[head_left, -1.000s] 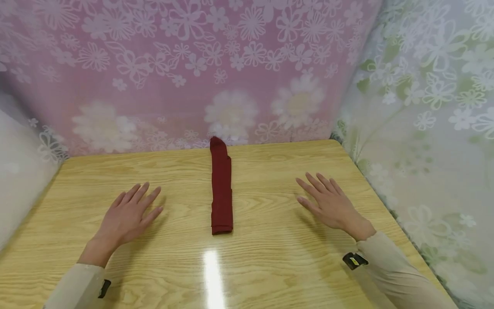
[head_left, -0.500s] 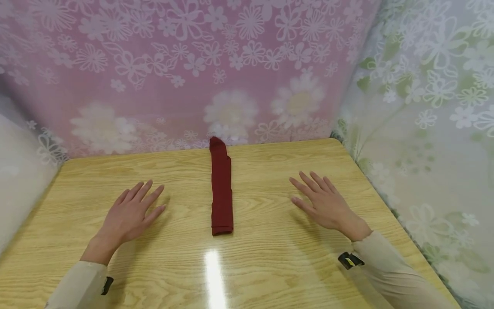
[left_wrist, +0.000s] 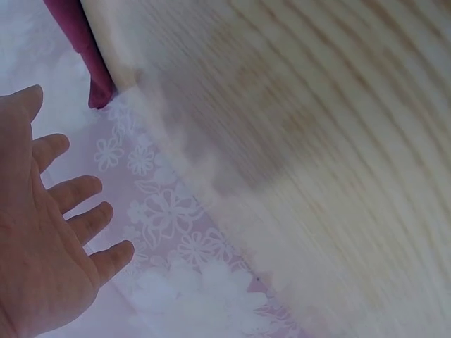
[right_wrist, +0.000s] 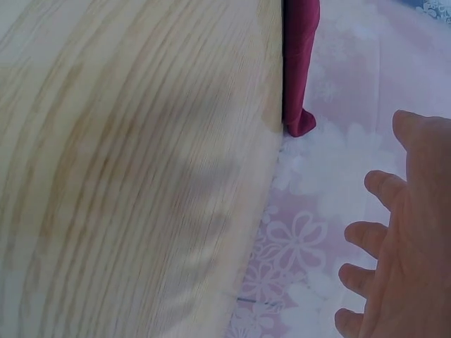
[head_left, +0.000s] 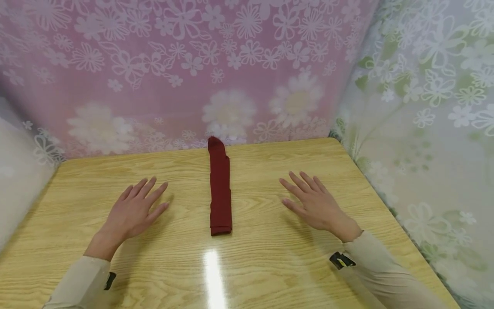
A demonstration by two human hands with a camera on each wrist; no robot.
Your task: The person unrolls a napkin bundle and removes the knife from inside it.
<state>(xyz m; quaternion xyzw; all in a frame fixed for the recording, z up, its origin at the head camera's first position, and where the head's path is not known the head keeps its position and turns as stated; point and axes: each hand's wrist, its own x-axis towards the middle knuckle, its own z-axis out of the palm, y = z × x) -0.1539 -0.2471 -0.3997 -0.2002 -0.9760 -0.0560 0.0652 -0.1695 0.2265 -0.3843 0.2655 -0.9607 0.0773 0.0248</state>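
Observation:
A long dark red sock [head_left: 220, 193] lies flat and straight on the wooden table [head_left: 254, 266], its rounded toe end at the far edge and its layered, straight end toward me. To its left, my left hand [head_left: 129, 214] hovers palm down over the wood, fingers spread and holding nothing. My right hand [head_left: 314, 206] is held the same way on the other side, also bare of any object. Both wrist views catch the toe of the sock beyond the fingers, and the palm of the left hand [left_wrist: 42, 246] and of the right hand [right_wrist: 416, 232] show.
Behind the table hangs a pink flowered curtain [head_left: 173, 94]. A pale green and white flowered curtain [head_left: 417, 128] runs along the right edge, and a whitish cloth [head_left: 19, 180] borders the left. A bright light reflection lies on the front of the tabletop.
Both hands have drifted inward, the right one further left and the left one slightly right and up, each nearer the sock. The sock stays in place.

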